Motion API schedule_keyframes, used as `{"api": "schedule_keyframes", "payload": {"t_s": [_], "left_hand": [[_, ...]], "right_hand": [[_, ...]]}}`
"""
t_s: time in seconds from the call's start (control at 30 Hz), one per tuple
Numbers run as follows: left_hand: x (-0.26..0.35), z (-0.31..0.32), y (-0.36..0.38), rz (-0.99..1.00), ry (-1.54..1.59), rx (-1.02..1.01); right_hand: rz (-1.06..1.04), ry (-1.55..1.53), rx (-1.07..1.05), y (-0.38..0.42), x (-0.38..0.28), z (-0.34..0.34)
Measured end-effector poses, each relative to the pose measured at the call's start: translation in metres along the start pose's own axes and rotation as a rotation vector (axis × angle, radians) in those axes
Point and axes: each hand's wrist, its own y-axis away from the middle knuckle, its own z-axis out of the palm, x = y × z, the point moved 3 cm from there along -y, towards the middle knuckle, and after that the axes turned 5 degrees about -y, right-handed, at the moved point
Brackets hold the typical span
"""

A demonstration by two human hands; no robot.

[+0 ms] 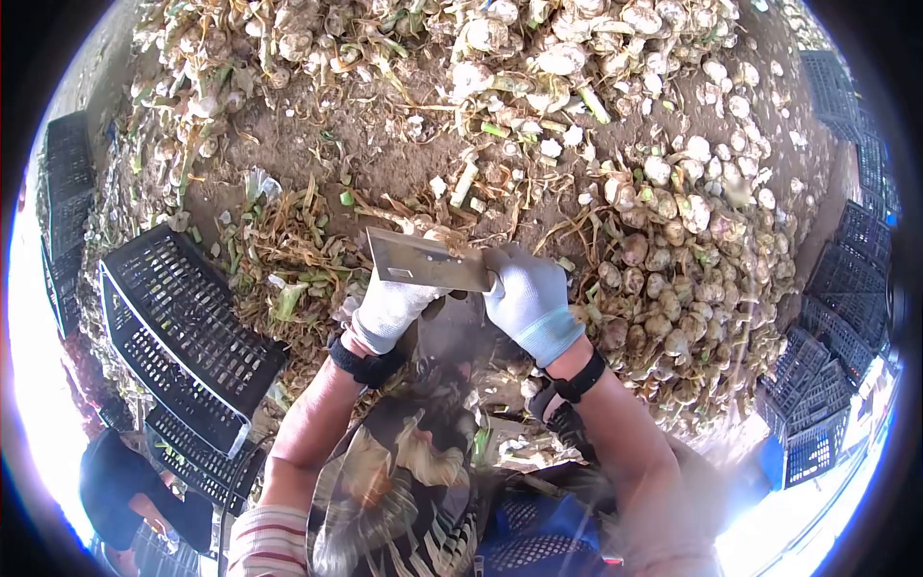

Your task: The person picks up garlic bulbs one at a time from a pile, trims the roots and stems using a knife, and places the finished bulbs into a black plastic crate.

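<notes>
My right hand (527,300), in a white and grey glove, is closed around the near end of a wide metal blade (423,262). The blade reaches leftward over my left hand (392,306), which is gloved too and partly hidden beneath it. Just beyond the blade lies a garlic bulb (433,233) with dry roots or leaves; whether my left fingers grip it is hidden. Dry stalks and leaves (298,240) are heaped to the left of my hands. To the right spreads a pile of garlic bulbs (673,298).
Black plastic crates (192,322) stand at the left, with more crates (832,337) along the right side. Uncut garlic with stalks (538,48) covers the ground ahead. Another person (135,490) is at the lower left. A blue crate (538,539) sits near my legs.
</notes>
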Motion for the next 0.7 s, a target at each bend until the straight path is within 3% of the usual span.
{"api": "schedule_keyframes", "payload": {"t_s": [0.13,0.2,0.23,0.27,0.33,0.37,0.43,0.47,0.5,0.57,0.6,0.67,0.7], "left_hand": [[0.021,0.002,0.011,0.053,-0.016,0.09],[0.04,0.002,0.017,-0.053,0.166,-0.05],[0.045,0.013,0.023,0.09,0.39,-0.13],[0.072,0.024,0.027,0.069,0.468,-0.174],[0.068,0.022,0.019,0.091,0.166,-0.17],[0.057,0.022,0.015,0.119,-0.147,-0.06],[0.07,0.026,0.009,0.406,-0.633,-0.057],[0.073,0.029,0.009,0.552,-0.899,-0.054],[0.072,0.027,0.005,0.551,-0.903,-0.058],[0.072,0.029,0.004,0.878,-1.258,-0.095],[0.072,0.026,0.009,0.874,-1.254,-0.104],[0.084,0.019,0.015,0.898,-1.414,-0.008],[0.095,0.019,0.01,0.629,-1.436,0.072]], "right_hand": [[-0.026,-0.075,-0.01,-0.001,0.002,0.01],[0.232,-0.017,-0.196,-0.003,0.035,0.024],[0.595,-0.057,-0.315,-0.006,0.053,0.014],[0.564,-0.003,-0.26,0.005,0.077,0.023],[0.408,-0.174,-0.011,0.014,0.07,0.018],[0.414,-0.172,-0.005,0.019,0.068,0.017],[0.31,-0.491,-0.057,0.005,0.042,0.011],[0.259,-0.405,-0.095,-0.003,0.03,0.005],[0.18,-0.373,-0.115,-0.011,0.013,-0.007],[-0.012,-0.278,-0.227,-0.018,0.002,-0.011],[-0.002,-0.281,-0.23,-0.013,0.011,-0.005],[0.374,0.03,-0.32,-0.005,0.053,0.007],[0.466,0.024,-0.387,0.003,0.065,0.008]]}}
